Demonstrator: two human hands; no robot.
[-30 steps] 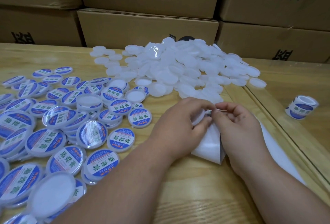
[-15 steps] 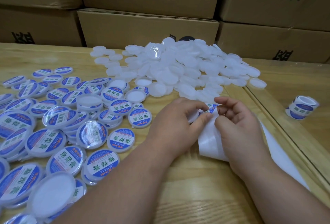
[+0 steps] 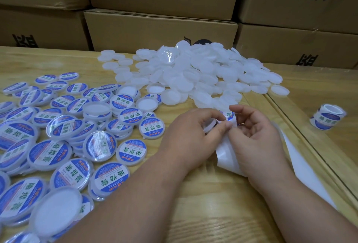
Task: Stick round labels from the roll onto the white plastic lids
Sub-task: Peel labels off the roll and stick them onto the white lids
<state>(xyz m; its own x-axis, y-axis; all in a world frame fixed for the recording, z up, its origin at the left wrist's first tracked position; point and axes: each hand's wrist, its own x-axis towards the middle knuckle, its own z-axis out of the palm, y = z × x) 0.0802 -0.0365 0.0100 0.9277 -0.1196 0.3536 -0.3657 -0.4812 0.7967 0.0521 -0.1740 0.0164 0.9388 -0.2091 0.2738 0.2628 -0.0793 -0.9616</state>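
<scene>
My left hand (image 3: 190,136) grips a white plastic lid (image 3: 209,125), mostly hidden under its fingers, and its thumb and forefinger pinch the edge of a blue round label (image 3: 228,115). My right hand (image 3: 255,136) holds the white backing strip (image 3: 226,155) from which that label peels up. The strip trails off to the lower right across the table. A heap of bare white lids (image 3: 193,74) lies behind my hands. Several labelled lids (image 3: 58,136) are spread on the left. The label roll (image 3: 328,115) stands at the right.
Stacked cardboard boxes (image 3: 160,27) wall off the back of the wooden table (image 3: 203,213). A seam between two tabletops (image 3: 302,136) runs diagonally on the right.
The blue label has come up off the backing strip between my fingertips. My right hand has shifted slightly and the strip has been pulled downward.
</scene>
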